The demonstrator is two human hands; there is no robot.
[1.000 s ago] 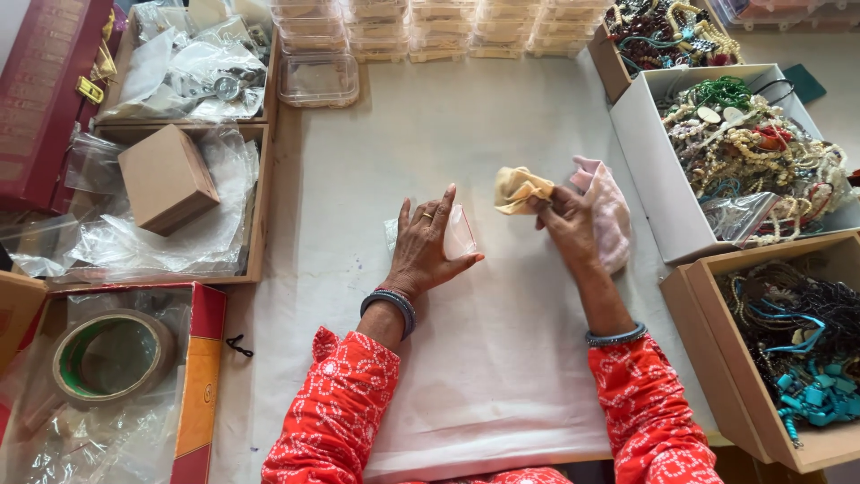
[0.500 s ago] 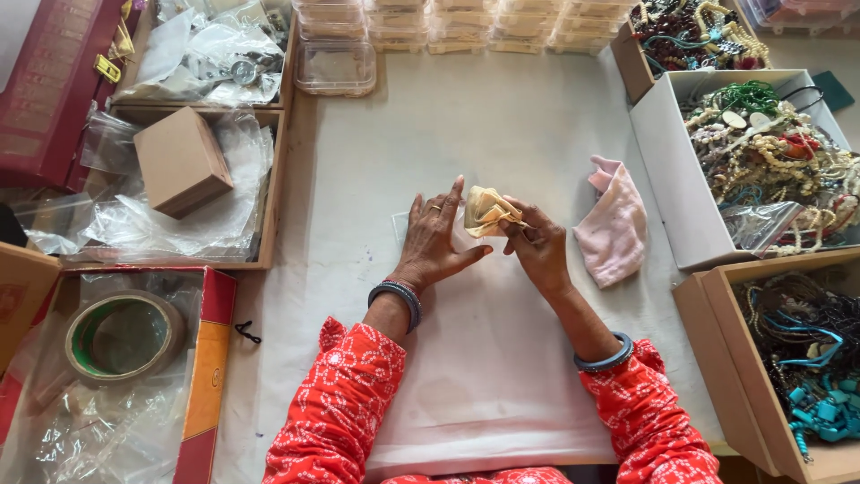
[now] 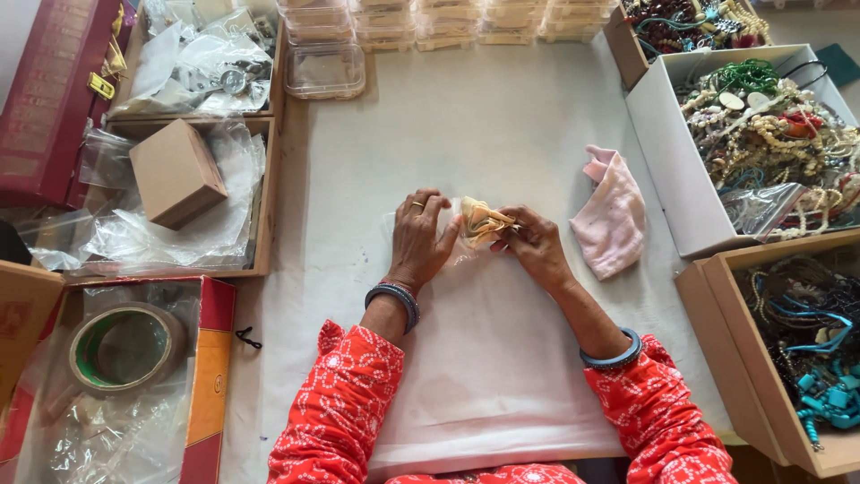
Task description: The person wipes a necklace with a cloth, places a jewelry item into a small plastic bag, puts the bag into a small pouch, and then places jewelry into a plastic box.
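Boxes (image 3: pixel 663 161) hold bead necklaces (image 3: pixel 770 116); right hand (image 3: pixel 537 251) fingers pinch cream bundle (image 3: pixel 484 221), left hand (image 3: pixel 419 237) fingers curled on clear bag (image 3: pixel 461 255).

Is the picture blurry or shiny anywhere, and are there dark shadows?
Head view: soft, even light, only faint shadows under the left hand and right hand; the yellowish folded item between them looks sharp; glare shows on the clear plastic bags and the tape roll; box edges bend slightly near the frame's sides.
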